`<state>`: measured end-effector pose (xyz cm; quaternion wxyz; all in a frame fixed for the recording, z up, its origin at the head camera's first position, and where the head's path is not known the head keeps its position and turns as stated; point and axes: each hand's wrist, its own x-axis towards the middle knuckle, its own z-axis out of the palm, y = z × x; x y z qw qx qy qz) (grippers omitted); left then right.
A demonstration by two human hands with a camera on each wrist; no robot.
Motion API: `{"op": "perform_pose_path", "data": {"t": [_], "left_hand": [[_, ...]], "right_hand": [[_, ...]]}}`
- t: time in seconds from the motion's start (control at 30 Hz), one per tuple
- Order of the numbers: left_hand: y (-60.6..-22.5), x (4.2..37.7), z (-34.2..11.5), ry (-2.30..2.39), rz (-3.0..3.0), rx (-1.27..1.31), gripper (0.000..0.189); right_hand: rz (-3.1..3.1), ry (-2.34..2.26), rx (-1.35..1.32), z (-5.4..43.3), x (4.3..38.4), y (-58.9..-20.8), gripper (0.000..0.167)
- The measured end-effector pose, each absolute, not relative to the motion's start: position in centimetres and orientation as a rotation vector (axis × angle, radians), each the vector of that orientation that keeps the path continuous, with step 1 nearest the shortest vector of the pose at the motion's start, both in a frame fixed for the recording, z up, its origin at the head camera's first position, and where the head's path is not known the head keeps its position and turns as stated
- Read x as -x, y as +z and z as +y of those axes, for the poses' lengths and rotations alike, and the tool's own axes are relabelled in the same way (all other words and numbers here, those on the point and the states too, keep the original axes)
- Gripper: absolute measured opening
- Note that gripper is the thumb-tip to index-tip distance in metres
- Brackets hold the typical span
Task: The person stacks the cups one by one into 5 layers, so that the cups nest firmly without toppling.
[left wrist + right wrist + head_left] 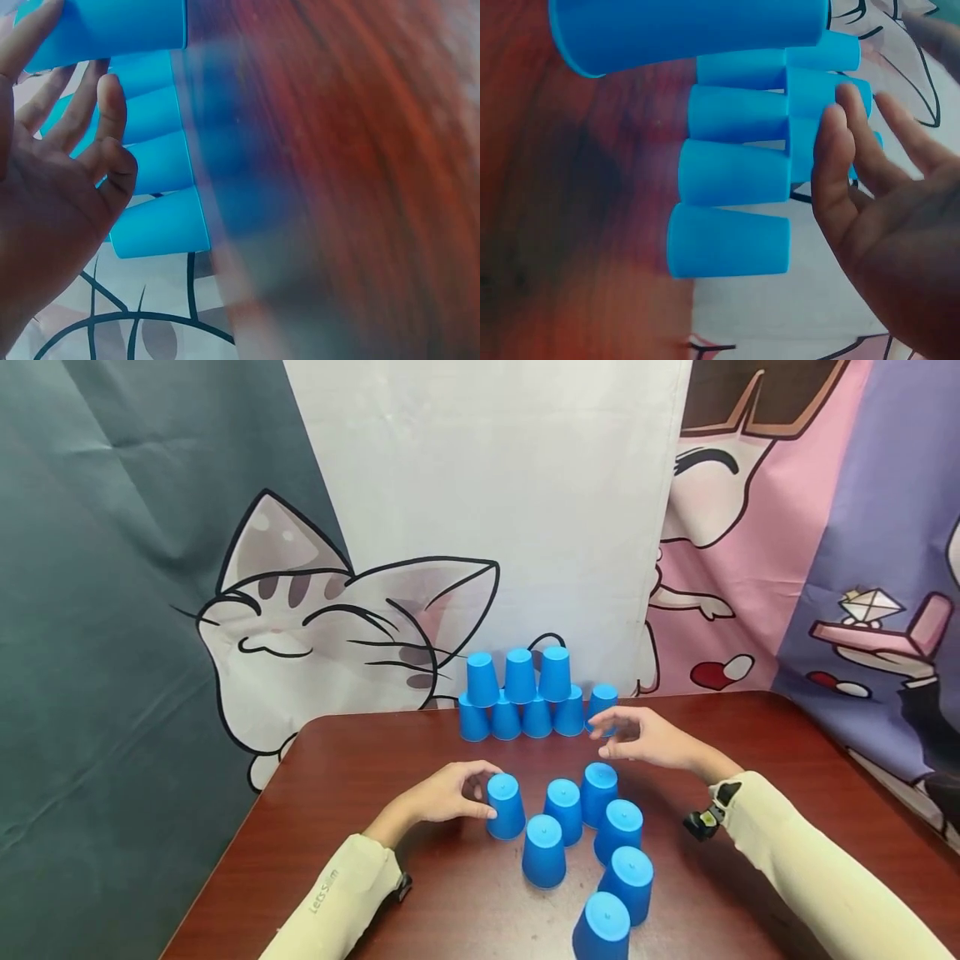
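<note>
My left hand (453, 792) holds an upside-down blue plastic cup (506, 807), thumb at its near left side and fingers reaching behind it. In the left wrist view the same cup (124, 34) lies across the top of the picture, by the fingertips. My right hand (651, 739) hovers with loosely bent fingers and nothing in its grasp. It is beside the end cup (602, 700) of the back row and beyond another blue cup (599, 797). In the right wrist view the right hand (900, 187) overlaps the upper cups of the stack.
At the table's far edge, a row of several upturned blue cups (506, 718) bears three more cups (519, 677) on top. Several single cups (628, 885) stand in front, running toward the near edge of the brown table (360, 743). A printed cloth (570, 510) hangs behind.
</note>
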<state>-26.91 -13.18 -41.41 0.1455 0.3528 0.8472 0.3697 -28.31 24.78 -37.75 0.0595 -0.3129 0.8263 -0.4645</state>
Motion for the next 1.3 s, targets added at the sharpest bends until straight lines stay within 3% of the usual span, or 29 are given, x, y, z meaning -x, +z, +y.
{"op": "perform_pose_path", "data": {"t": [0.5, 0.8, 1.3], "left_hand": [[-41.6, 27.1, -12.1, 1.072, 2.516, -0.975, 0.054], [-41.0, 26.7, -11.6, 1.110, 2.522, -0.959, 0.062], [-40.8, 26.4, -11.1, 1.176, 2.527, -0.974, 0.052]], "right_hand": [[2.300, -1.313, 0.986, 25.8, 27.3, -39.8, 0.057], [2.261, -1.308, 1.034, 25.6, 27.4, -40.9, 0.050], [2.477, -1.376, 0.933, 26.8, 27.2, -40.0, 0.042]]}}
